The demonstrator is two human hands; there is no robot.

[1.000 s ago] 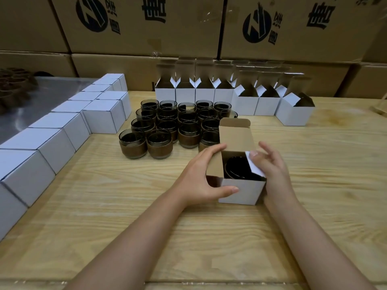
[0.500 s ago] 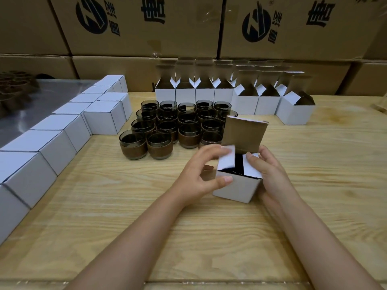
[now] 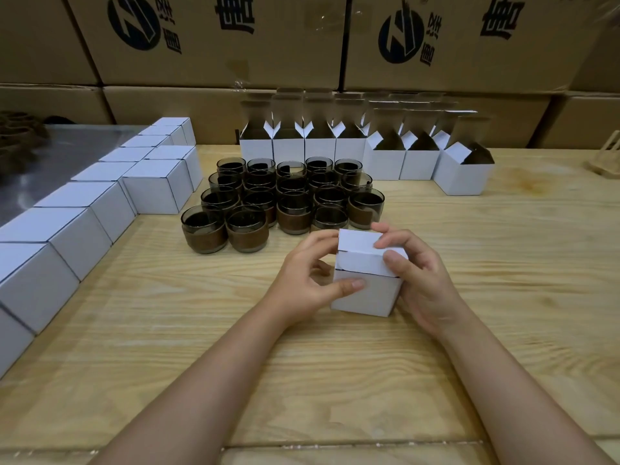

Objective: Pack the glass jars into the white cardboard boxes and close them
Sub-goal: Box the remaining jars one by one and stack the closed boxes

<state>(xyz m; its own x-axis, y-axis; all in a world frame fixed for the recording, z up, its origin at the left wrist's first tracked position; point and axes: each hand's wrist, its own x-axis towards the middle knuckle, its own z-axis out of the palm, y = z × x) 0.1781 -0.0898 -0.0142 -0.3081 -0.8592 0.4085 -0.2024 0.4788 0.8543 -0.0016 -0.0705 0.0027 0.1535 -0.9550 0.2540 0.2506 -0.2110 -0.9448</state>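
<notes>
Centre box (image 3: 367,292): plain white, thin dark seams seen at the lid edges. Glass jars (image 3: 295,196) at 12 o'clock: smoke-dark glass, a brown band wrapped round each lower half. Closed boxes (image 3: 157,191) at 9–10 o'clock: white, unprinted. Open boxes (image 3: 382,161) at 12–1 o'clock: white outside, brown inside. Table (image 3: 503,263): pale wood, wavy grain. Cartons (image 3: 268,45) at 12 o'clock: brown, black logo and characters printed. Surface (image 3: 77,152) at 10 o'clock: grey, glossy.

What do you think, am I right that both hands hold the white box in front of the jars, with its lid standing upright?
Not quite: the head view shows the lid folded down over the box, not upright. The rest holds: the left hand and right hand both hold it in front of the jars.
</notes>
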